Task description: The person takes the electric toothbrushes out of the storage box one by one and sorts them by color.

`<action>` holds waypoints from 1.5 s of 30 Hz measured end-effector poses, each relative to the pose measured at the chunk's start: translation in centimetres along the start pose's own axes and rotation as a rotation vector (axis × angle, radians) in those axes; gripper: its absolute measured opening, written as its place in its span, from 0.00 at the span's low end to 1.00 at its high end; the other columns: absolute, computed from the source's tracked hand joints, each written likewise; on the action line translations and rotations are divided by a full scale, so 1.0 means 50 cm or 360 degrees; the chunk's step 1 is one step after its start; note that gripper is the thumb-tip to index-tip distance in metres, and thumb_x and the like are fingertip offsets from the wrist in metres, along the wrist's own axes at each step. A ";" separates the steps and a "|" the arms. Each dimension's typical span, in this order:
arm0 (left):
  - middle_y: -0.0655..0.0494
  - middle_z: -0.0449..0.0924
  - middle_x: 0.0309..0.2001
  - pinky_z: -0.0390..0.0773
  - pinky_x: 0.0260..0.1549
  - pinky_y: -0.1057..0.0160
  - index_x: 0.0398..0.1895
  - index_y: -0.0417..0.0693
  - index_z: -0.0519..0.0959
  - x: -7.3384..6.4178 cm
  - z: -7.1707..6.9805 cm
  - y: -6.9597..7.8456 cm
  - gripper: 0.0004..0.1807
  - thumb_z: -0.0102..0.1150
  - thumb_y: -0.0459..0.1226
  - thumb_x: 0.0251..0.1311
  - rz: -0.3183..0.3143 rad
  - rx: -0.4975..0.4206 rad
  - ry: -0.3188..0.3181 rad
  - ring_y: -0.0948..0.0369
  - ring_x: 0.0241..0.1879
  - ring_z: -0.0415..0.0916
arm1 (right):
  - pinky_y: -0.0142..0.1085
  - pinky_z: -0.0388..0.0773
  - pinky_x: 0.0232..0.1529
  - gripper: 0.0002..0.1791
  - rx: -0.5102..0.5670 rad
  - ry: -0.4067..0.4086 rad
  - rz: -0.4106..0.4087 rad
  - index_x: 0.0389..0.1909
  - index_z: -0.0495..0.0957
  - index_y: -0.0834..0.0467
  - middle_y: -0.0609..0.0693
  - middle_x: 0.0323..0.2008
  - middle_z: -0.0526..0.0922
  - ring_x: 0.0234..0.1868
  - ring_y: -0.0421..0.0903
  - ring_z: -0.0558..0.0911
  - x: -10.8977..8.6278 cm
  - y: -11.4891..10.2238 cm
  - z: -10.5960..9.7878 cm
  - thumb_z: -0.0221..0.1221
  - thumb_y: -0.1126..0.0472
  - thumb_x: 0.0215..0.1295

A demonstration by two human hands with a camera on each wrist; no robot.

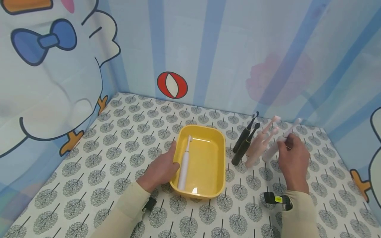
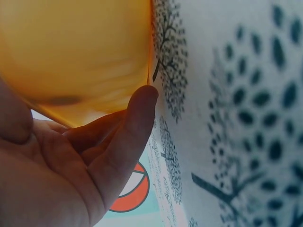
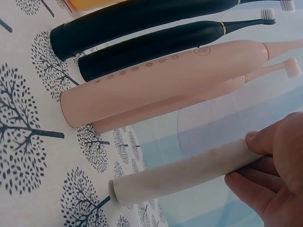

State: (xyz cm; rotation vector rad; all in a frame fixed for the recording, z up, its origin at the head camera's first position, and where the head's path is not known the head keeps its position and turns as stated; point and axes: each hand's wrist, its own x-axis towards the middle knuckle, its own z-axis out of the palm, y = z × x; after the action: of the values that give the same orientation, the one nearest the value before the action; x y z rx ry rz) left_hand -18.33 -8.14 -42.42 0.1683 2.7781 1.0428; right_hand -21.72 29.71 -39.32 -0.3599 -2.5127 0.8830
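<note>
My left hand (image 1: 160,168) holds the left side of a yellow tray (image 1: 222,158), thumb at the rim and fingers along the outer wall (image 2: 80,52). A white electric toothbrush (image 1: 184,165) lies in the tray along its left side, head toward the back. To the right, my right hand (image 1: 294,158) pinches another white electric toothbrush (image 3: 180,175) by the upper handle. Its bottom end is close to the cloth; whether they touch I cannot tell. Two pink toothbrushes (image 3: 165,80) and two black toothbrushes (image 3: 142,23) stand upright between that hand and the tray.
Tree-patterned cloth (image 1: 119,188) covers the table. Behind it hangs a blue-and-white striped curtain (image 1: 184,43) with cartoon prints, and it continues along both sides. Straps with small dark devices circle both wrists.
</note>
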 end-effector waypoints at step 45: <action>0.49 0.71 0.23 0.71 0.18 0.59 0.78 0.48 0.36 -0.001 0.001 -0.001 0.44 0.46 0.35 0.62 0.0001 -0.0013 0.0008 0.57 0.17 0.71 | 0.54 0.76 0.49 0.24 0.0047 -0.0004 -0.0036 0.64 0.70 0.63 0.63 0.57 0.76 0.56 0.61 0.77 -0.007 0.009 -0.008 0.53 0.55 0.71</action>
State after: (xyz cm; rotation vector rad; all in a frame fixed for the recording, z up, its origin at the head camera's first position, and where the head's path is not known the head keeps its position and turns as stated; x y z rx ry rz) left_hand -18.30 -8.17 -42.49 0.1657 2.7778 1.0559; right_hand -21.19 30.14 -39.44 -0.3204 -2.4984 0.9114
